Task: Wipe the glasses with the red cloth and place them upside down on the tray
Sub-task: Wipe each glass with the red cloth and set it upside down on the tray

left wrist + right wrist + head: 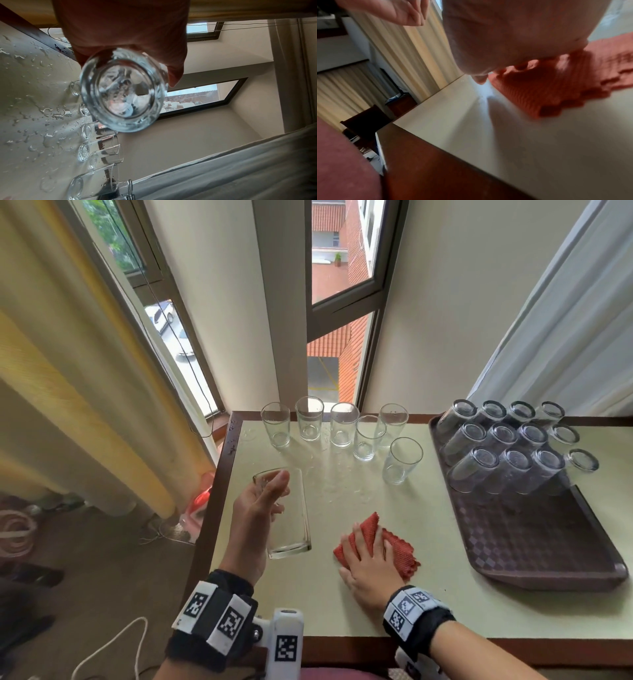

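My left hand (262,503) grips a clear glass (289,518) above the table's left part, mouth tilted away from me; its round base (123,92) fills the left wrist view under my palm (123,33). The red cloth (402,551) lies on the table near the front, and my right hand (368,556) rests on it with fingers laid over it. In the right wrist view the cloth (547,88) lies bunched under my palm (513,33). Several glasses (507,446) stand upside down on the brown tray (534,546) at the right.
Several upright glasses (343,424) stand along the back of the table (428,604), with water drops (335,484) spread in front of them. A window and curtains lie behind. The tray's near half is bare. The table's front edge (453,155) is close to my right wrist.
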The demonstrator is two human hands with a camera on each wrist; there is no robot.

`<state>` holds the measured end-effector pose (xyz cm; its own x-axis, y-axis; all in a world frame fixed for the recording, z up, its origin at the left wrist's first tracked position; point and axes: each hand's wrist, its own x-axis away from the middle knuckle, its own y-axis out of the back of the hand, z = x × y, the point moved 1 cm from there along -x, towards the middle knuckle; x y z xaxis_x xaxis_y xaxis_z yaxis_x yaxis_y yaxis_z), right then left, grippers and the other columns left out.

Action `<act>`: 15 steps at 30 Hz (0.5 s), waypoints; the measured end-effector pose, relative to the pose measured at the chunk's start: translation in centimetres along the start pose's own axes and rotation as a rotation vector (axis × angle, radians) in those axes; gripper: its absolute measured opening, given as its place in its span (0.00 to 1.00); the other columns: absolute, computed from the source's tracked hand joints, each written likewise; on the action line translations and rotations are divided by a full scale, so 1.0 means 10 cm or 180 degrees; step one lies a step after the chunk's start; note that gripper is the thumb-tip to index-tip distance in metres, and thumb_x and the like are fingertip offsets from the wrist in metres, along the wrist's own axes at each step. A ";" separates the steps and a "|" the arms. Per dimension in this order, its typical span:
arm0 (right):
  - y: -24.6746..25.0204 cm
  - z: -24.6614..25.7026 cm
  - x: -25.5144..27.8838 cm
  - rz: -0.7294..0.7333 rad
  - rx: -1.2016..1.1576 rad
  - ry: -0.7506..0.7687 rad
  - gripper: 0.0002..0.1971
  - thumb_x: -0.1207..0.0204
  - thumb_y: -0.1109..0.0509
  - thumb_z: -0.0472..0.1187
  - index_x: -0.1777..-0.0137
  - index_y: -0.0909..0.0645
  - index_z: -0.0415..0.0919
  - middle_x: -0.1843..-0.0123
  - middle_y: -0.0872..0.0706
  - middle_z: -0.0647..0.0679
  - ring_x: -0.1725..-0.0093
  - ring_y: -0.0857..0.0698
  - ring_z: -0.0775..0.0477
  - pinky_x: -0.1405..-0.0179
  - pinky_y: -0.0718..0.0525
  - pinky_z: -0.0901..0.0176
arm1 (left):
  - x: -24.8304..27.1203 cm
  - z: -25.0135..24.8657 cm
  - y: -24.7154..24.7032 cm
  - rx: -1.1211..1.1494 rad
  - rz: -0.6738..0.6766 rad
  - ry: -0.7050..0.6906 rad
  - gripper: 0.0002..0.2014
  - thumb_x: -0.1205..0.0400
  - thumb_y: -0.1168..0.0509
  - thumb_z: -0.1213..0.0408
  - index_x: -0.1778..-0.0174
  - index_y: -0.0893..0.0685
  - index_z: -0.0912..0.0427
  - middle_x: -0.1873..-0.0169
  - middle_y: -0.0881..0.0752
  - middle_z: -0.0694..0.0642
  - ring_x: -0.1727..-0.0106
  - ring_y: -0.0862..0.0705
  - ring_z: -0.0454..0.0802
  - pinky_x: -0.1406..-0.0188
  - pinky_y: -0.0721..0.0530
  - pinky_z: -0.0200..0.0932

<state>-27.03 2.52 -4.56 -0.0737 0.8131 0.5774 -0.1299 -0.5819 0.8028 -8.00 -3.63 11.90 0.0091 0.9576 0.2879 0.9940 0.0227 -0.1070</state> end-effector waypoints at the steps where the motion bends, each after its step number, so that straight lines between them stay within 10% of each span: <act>1: -0.02 0.02 0.00 -0.0021 -0.0004 -0.0008 0.41 0.25 0.71 0.66 0.14 0.67 0.48 0.16 0.78 0.42 0.23 0.81 0.26 0.22 0.69 0.28 | -0.01 0.01 0.03 0.0002 0.0018 -0.0003 0.21 0.31 0.33 0.41 0.46 0.15 0.47 0.52 0.14 0.53 0.55 0.21 0.49 0.55 0.26 0.44; 4: -0.15 0.00 -0.03 -0.0253 -0.0022 -0.0043 0.46 0.31 0.70 0.70 0.14 0.67 0.51 0.15 0.76 0.44 0.23 0.84 0.30 0.23 0.73 0.33 | -0.07 0.03 0.10 -0.0072 0.0122 -0.0021 0.33 0.40 0.31 0.34 0.43 0.16 0.49 0.49 0.13 0.53 0.53 0.19 0.48 0.54 0.24 0.43; 7: -0.13 0.03 0.03 -0.0352 0.0194 -0.0223 0.40 0.25 0.52 0.68 0.14 0.43 0.52 0.11 0.46 0.42 0.16 0.65 0.32 0.24 0.61 0.35 | -0.14 0.04 0.18 -0.0189 0.0173 -0.0110 0.39 0.43 0.29 0.33 0.39 0.16 0.52 0.49 0.11 0.54 0.54 0.16 0.47 0.56 0.21 0.39; 10: 0.01 0.06 0.06 -0.0330 -0.0348 -0.0219 0.37 0.22 0.58 0.67 0.13 0.55 0.57 0.12 0.67 0.51 0.16 0.74 0.34 0.20 0.70 0.38 | -0.24 0.02 0.27 -0.0254 0.0329 -0.0139 0.38 0.43 0.23 0.38 0.37 0.17 0.50 0.49 0.10 0.53 0.54 0.12 0.42 0.56 0.19 0.35; 15: 0.51 0.19 0.24 -0.1784 -0.2275 -0.0683 0.18 0.16 0.34 0.42 0.28 0.20 0.43 0.24 0.21 0.45 0.23 0.26 0.43 0.22 0.33 0.54 | -0.38 0.06 0.31 -0.0286 0.0710 -0.0080 0.36 0.38 0.16 0.47 0.34 0.19 0.48 0.47 0.11 0.54 0.49 0.11 0.43 0.57 0.17 0.32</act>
<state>-25.98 1.44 1.18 0.3589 0.9104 0.2057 -0.6741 0.1004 0.7318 -5.00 -7.00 9.89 0.2281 0.9429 0.2426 0.9734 -0.2148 -0.0800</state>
